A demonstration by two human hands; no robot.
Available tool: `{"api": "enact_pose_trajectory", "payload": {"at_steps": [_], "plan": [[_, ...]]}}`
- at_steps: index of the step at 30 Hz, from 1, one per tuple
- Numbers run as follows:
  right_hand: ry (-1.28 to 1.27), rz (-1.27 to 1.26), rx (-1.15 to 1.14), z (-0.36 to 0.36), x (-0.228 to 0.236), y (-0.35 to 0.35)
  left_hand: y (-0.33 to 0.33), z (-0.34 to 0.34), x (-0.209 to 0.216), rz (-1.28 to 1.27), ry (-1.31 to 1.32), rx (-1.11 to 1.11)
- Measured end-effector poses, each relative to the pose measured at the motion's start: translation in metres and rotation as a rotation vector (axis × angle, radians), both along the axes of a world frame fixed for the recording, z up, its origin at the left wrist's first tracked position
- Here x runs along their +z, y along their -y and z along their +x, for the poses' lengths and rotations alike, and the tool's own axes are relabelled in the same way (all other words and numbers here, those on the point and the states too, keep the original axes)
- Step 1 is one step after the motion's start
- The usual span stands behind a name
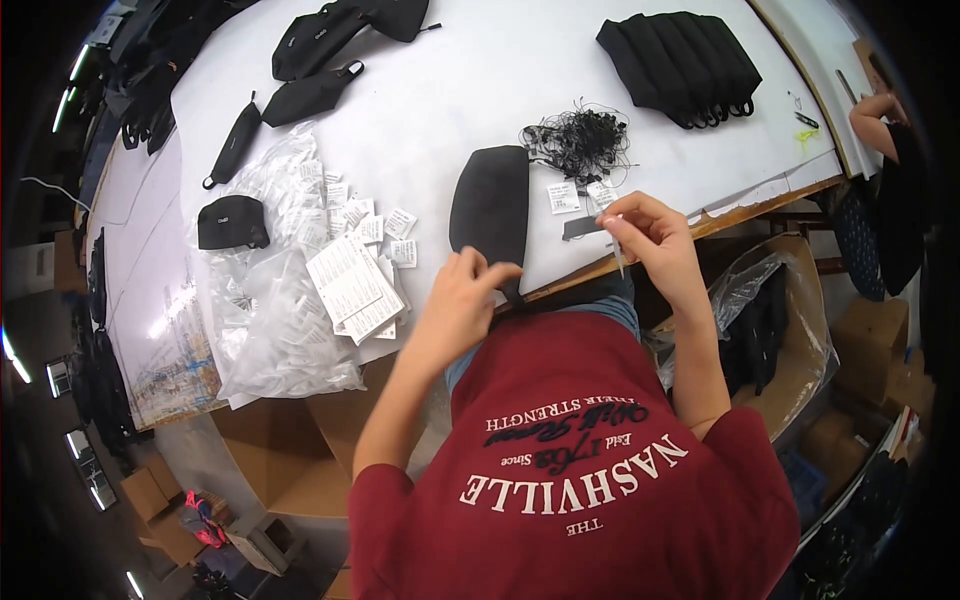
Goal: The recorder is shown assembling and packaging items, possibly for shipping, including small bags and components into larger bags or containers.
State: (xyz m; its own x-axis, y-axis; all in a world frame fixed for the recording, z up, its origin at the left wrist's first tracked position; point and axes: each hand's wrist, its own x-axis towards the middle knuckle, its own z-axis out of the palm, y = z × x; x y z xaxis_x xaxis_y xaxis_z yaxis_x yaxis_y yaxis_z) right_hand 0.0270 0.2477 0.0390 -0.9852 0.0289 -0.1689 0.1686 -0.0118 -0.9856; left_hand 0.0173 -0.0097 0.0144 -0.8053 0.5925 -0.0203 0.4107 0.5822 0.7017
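A black fabric pouch [490, 200] lies lengthwise on the white table, pointing toward me. My left hand [462, 300] is closed at its near end, thumb and forefinger by the dark strap loop [513, 292] at the table edge. To the right, my right hand [650, 235] is raised over the edge in a pinch. A thin pale strip [618, 258] hangs from those fingertips, too small to identify surely. Near that hand lie two white printed tags [563, 198], a dark grey flat strip [582, 228] and a tangled heap of black tag strings [585, 143].
Left of the pouch are loose printed labels [358, 285], clear plastic bags [270, 335] and a small black pouch [230, 222]. More black pouches [318, 40] lie at the far left; a row of them [680, 70] sits far right. An open carton [800, 320] stands below right. Another person's arm [878, 125] shows at right.
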Motion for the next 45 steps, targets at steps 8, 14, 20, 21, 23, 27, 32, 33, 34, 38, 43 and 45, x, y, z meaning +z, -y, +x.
{"api": "enact_pose_trajectory", "payload": {"at_steps": [8, 14, 20, 21, 23, 27, 32, 33, 34, 38, 43, 45], "plan": [[-0.156, 0.513, 0.200, 0.010, 0.005, 0.035, -0.018, 0.040, -0.018, 0.226, -0.298, 0.509], [-0.466, 0.573, 0.243, 0.017, -0.013, 0.071, -0.019, 0.042, 0.003, 0.397, -0.070, 0.675], [-0.588, 0.653, 0.343, 0.016, -0.016, 0.067, -0.018, 0.045, 0.010, 0.504, 0.138, 0.642], [-0.589, 0.658, 0.343, 0.016, -0.016, 0.066, -0.018, 0.044, 0.009, 0.505, 0.138, 0.641], [-0.591, 0.663, 0.343, 0.016, -0.015, 0.066, -0.019, 0.043, 0.008, 0.525, 0.072, 0.645], [-0.601, 0.598, 0.255, 0.019, -0.014, 0.070, -0.016, 0.045, 0.004, 0.558, 0.137, 0.723], [-0.596, 0.611, 0.261, 0.022, -0.023, 0.072, -0.011, 0.044, 0.003, 0.449, 0.180, 0.635], [-0.615, 0.599, 0.242, 0.022, -0.024, 0.071, -0.011, 0.043, 0.001, 0.448, 0.181, 0.632], [-0.637, 0.584, 0.230, 0.022, -0.024, 0.072, -0.010, 0.045, 0.000, 0.506, 0.214, 0.633], [-0.657, 0.588, 0.220, 0.024, -0.023, 0.072, -0.012, 0.047, 0.002, 0.593, 0.190, 0.644], [-0.011, -0.357, 0.241, 0.014, -0.011, 0.057, -0.017, 0.047, 0.025, 0.751, 0.097, 0.880], [0.036, -0.514, 0.316, 0.010, -0.006, 0.043, -0.022, 0.041, 0.037, 0.959, 0.133, 0.842]]}}
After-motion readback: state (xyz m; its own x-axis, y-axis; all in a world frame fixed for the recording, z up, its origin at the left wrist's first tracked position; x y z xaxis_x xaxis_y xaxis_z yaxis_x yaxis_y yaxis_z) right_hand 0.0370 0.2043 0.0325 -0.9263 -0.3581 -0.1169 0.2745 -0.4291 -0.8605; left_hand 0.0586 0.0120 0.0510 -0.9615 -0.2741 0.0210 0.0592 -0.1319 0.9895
